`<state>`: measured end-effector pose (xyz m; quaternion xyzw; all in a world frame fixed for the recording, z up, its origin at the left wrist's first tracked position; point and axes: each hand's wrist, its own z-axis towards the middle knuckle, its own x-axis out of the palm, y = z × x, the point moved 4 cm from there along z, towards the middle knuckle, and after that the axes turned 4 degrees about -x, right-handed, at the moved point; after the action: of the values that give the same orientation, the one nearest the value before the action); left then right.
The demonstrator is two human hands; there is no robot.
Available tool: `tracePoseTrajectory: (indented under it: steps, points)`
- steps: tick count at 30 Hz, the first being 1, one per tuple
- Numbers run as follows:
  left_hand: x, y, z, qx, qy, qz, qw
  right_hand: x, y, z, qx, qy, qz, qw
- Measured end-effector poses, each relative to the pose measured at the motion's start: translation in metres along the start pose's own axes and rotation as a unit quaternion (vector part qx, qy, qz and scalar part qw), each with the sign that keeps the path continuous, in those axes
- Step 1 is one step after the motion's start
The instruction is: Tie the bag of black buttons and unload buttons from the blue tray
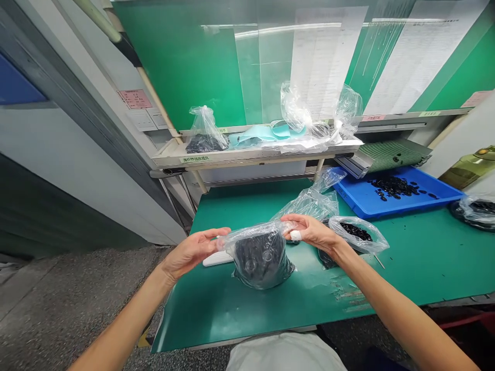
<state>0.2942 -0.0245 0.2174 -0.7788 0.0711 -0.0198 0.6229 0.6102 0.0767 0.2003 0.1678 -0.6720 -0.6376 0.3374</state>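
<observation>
A clear plastic bag (263, 260) full of black parts stands on the green tabletop, its mouth stretched flat between my hands. My left hand (195, 250) pinches the left corner of the opening. On the other side, my right hand (309, 231) grips the right corner; a white wrap covers one fingertip. Partly hidden behind the bag lies a white flat object (218, 258). Right of my right hand, an open plastic bag (353, 232) shows small black pieces inside. Behind that hand rests another clear bag (309, 202), crumpled.
A blue tray (367, 206) with black parts sits at the back right, below a small green conveyor (398, 154). Along the back runs a shelf (247, 161) with bags and light blue material. A thin stick (379, 262) lies on the green table (309, 304). A greenish bottle (469, 167) stands far right.
</observation>
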Motion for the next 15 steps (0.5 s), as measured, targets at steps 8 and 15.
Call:
tracePoseTrajectory:
  steps: [8,15]
  points:
    - [0.018,0.002,-0.003,0.041,-0.002,0.15,0.988,0.0,-0.006,0.003,-0.02,-0.063,-0.115,0.991]
    - [0.026,-0.011,-0.003,0.138,-0.044,0.226,0.963,0.004,-0.001,-0.003,-0.112,-0.04,-0.25,0.961]
